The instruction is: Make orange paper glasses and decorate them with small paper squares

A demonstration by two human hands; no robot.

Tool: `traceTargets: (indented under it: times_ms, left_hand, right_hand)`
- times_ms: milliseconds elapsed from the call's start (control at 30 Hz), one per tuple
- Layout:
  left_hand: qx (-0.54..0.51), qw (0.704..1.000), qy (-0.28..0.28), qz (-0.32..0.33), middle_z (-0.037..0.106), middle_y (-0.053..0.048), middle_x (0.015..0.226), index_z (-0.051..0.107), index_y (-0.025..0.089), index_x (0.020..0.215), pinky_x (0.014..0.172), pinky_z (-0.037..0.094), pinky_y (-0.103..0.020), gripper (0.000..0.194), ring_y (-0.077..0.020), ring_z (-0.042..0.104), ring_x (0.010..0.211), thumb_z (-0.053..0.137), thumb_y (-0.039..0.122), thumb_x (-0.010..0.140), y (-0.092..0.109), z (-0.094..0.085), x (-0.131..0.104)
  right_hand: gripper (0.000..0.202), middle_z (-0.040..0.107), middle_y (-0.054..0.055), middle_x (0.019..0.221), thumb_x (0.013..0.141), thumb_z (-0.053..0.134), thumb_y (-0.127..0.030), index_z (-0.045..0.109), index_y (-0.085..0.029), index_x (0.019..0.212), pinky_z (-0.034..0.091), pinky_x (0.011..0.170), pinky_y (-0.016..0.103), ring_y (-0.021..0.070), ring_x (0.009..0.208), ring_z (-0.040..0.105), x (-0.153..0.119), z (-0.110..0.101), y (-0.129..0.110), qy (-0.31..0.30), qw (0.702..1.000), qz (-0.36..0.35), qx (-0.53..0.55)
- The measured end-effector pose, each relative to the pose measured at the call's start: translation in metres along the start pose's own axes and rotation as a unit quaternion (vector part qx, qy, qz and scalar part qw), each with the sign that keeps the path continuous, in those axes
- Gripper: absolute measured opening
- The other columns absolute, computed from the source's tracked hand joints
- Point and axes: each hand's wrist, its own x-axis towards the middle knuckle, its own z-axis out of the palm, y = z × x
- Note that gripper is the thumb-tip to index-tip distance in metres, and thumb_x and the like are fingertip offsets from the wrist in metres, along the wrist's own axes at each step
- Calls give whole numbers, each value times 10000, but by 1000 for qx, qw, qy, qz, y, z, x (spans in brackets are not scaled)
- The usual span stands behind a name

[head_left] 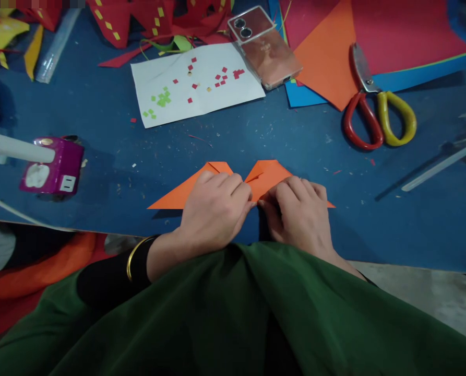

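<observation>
The bench edge runs just under both wrists; bare blue surface lies ahead of the knuckles before the white sheet, phone and scissors. The left hand and right hand, fingers curled, press down on the folded orange paper beneath them.

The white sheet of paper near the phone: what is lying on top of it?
On the white sheet lie small cut squares: red ones towards the phone, green ones at its left. The phone's corner covers the sheet's far right corner, hiding that part.
</observation>
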Motion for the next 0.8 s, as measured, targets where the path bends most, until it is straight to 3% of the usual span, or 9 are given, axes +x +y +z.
traceTargets:
  times_ms: [300,533,800]
  left_hand:
    - [-27,999,-11,-20,665,-53,799,621,168,801,665,335,-381,225,-225,592,748,553,287,980,-1,0,1]
    - [-35,999,-12,-19,667,-48,789,624,167,797,666,326,-378,215,-220,589,733,556,273,971,-2,-1,2]
    - [49,997,-54,-17,651,-78,804,645,149,830,686,343,-390,266,-250,588,757,506,301,999,10,-5,10]
  right_hand:
    - [160,623,27,816,958,571,-293,568,-212,821,346,809,377,194,779,558,-7,-10,4,3,998,50,39]
    - [163,575,42,781,927,546,-281,536,-212,780,340,774,381,215,754,506,-4,-5,5,-11,999,45,-6]
    - [196,590,52,782,958,501,-270,552,-206,779,342,757,368,215,743,505,-1,-7,5,-12,999,21,-23]
